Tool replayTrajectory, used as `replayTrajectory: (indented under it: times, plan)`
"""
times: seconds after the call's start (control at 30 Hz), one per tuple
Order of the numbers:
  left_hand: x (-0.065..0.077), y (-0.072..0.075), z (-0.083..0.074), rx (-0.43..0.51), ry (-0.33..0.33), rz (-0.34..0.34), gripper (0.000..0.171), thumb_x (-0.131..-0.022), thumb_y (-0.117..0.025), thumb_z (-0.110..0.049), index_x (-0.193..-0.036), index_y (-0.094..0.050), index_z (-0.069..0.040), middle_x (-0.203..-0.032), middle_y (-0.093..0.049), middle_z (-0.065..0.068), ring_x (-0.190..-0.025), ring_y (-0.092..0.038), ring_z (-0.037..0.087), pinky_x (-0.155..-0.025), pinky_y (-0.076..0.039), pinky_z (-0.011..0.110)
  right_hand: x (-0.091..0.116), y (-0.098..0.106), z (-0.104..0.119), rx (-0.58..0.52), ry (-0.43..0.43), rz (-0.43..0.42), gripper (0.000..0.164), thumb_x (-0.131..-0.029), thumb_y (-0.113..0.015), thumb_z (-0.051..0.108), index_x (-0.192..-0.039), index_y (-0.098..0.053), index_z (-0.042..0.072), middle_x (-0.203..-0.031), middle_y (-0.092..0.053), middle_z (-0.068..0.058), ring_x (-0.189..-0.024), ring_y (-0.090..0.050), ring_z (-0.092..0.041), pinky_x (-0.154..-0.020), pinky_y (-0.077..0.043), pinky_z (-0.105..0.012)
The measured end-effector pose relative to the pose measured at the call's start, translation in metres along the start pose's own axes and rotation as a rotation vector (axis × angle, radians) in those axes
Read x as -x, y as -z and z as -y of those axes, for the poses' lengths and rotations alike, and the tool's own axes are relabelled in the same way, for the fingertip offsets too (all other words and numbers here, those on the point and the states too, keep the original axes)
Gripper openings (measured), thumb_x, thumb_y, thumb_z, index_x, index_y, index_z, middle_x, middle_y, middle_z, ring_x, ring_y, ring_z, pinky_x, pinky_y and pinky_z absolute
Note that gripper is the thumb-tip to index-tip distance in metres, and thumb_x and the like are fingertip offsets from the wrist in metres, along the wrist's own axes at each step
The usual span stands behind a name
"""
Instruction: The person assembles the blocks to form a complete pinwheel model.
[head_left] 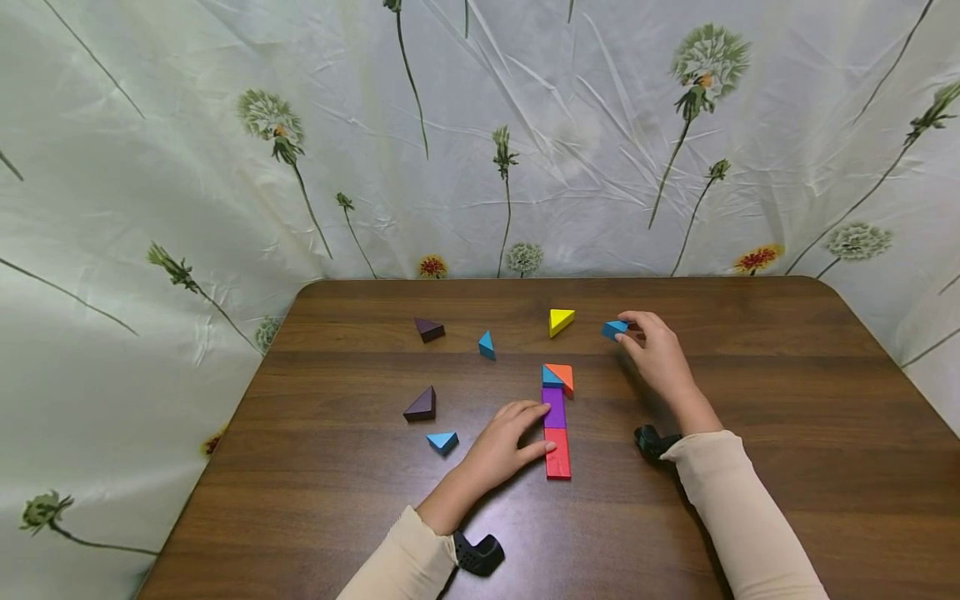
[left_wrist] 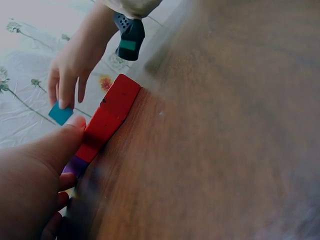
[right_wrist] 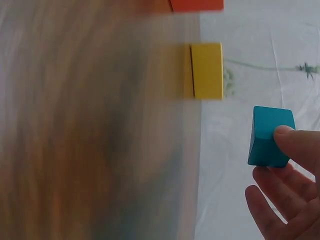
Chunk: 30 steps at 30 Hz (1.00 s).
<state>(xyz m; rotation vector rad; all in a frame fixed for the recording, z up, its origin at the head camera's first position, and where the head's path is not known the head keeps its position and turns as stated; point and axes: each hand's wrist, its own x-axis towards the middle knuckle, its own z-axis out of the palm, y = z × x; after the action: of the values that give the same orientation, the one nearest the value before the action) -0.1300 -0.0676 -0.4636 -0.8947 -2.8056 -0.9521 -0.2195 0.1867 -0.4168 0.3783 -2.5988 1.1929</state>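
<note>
My right hand (head_left: pixel 663 360) pinches a blue triangular block (head_left: pixel 612 330) between thumb and fingers toward the table's far right. In the right wrist view this blue block shows close up with the thumb on its face. My left hand (head_left: pixel 497 450) rests at a row of blocks, its thumb on the red rectangular block (head_left: pixel 558 463) and its fingertips at the purple block (head_left: pixel 554 407). Beyond the purple one, a small blue triangle (head_left: pixel 551 378) and an orange triangle (head_left: pixel 564 377) lie side by side at the row's far end.
A yellow triangular block (head_left: pixel 561 322) lies near the far edge. To the left are two dark purple triangles (head_left: pixel 423 405) and two more blue triangles (head_left: pixel 442 442), spread over the brown wooden table (head_left: pixel 300 500). A floral curtain (head_left: pixel 450 167) hangs behind.
</note>
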Motion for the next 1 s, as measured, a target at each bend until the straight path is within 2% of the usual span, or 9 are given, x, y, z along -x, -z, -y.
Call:
replayTrajectory:
  times: [0.53, 1.0]
  plan:
    - [0.0, 0.0, 0.0, -0.006, 0.004, 0.001, 0.053, -0.086, -0.057, -0.041, -0.129, -0.05, -0.011, -0.122, -0.051, 0.004, -0.117, -0.042, 0.022, -0.098, -0.033, 0.036, -0.002, -0.039, 0.018, -0.015, 0.007, 0.109, 0.03, -0.085, -0.059, 0.003, -0.114, -0.053, -0.002, -0.113, -0.05, -0.017, -0.1, -0.053, -0.032, -0.085, -0.044, -0.044]
    - [0.0, 0.0, 0.001, -0.019, 0.01, 0.011, 0.053, -0.086, -0.056, -0.042, -0.129, -0.05, -0.012, -0.123, -0.051, 0.004, -0.117, -0.042, 0.021, -0.097, -0.034, 0.036, -0.004, -0.054, 0.013, 0.036, -0.023, 0.213, 0.029, -0.086, -0.061, 0.008, -0.113, -0.055, 0.0, -0.112, -0.053, -0.018, -0.099, -0.051, -0.03, -0.086, -0.042, -0.046]
